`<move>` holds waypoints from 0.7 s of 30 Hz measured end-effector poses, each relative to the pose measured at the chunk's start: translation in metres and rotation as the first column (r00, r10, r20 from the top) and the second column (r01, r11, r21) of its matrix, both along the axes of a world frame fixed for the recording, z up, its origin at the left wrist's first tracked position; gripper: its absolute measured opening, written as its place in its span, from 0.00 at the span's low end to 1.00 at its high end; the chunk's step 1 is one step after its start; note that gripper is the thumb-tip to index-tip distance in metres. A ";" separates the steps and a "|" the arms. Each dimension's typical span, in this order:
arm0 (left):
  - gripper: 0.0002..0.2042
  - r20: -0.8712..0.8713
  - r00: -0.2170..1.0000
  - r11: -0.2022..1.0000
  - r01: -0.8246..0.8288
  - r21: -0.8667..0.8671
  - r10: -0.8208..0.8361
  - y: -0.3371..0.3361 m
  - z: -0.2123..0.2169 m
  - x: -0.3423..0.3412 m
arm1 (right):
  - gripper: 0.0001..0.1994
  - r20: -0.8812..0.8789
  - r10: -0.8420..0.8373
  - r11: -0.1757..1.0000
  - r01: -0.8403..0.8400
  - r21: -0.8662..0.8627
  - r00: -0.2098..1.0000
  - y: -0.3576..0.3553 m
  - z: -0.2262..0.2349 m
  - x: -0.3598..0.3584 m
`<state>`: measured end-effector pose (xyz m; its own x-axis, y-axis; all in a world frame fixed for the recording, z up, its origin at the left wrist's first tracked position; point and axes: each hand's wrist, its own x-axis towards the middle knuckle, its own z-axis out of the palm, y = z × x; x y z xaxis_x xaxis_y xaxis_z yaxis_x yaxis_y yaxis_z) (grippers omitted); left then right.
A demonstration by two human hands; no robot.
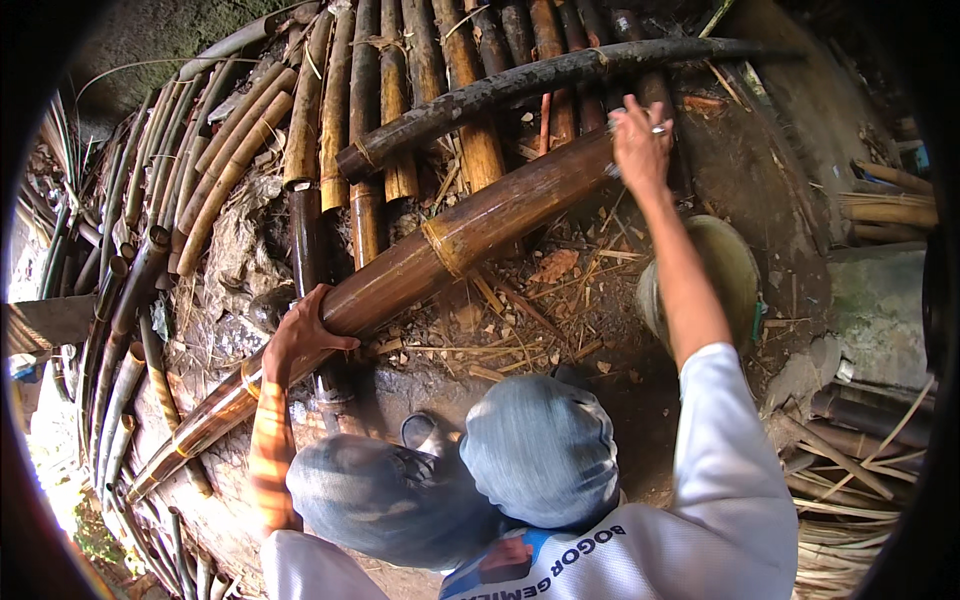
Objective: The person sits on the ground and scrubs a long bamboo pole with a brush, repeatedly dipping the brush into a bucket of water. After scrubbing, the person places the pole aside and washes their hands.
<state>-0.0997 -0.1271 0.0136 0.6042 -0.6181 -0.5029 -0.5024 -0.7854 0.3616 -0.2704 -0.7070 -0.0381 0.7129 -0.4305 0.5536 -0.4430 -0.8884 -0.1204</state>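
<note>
while both knees (540,450) in faded blue denim jut up at the near edge, a sandal (425,435) shows between them on the damp ground. just beyond, a thick, wet brown bamboo pole (500,217) lies slantwise, from lower left to upper right. the left hand (302,338) has hold of its lower half, thumb and fingers spread wide over the curve. at the pole's upper end is the right hand (643,148), its fingers bent and partly closed; blur hides whether they grip the pole or something small. the right forearm cuts across a round, pale basin-like thing (735,262), hiding part of it. splinters and brown chips (530,325) litter the ground beyond the pole. to the right lie split strips (850,535) and a grey block (880,325). farther off, a long, dark curved pole (520,90) blocks the way over a row of bamboo lengths (460,60), with a slimmer stack (185,165) at left.
</note>
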 end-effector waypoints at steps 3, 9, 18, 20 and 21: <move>0.61 0.041 0.998 0.998 0.054 0.022 -0.055 0.003 -0.015 0.003 | 0.15 -0.266 -0.111 0.918 0.201 0.342 0.958 0.037 0.015 0.023; 0.53 0.137 0.991 0.997 0.013 -0.079 -0.002 0.008 0.000 -0.019 | 0.16 0.150 0.514 0.808 -0.535 0.246 0.845 0.325 0.000 0.048; 0.57 0.118 0.993 0.998 0.017 -0.054 -0.011 0.003 -0.003 -0.012 | 0.18 -0.038 -0.031 0.940 0.042 0.339 0.999 0.065 -0.002 0.014; 0.65 0.142 0.989 0.999 0.023 0.027 -0.027 0.030 -0.025 0.001 | 0.18 -0.081 0.021 0.867 0.022 0.498 0.996 0.178 0.009 0.038; 0.66 0.126 0.992 0.999 0.022 0.049 -0.028 0.033 -0.030 0.007 | 0.17 0.032 0.176 0.870 -0.170 0.463 0.984 0.241 0.016 0.044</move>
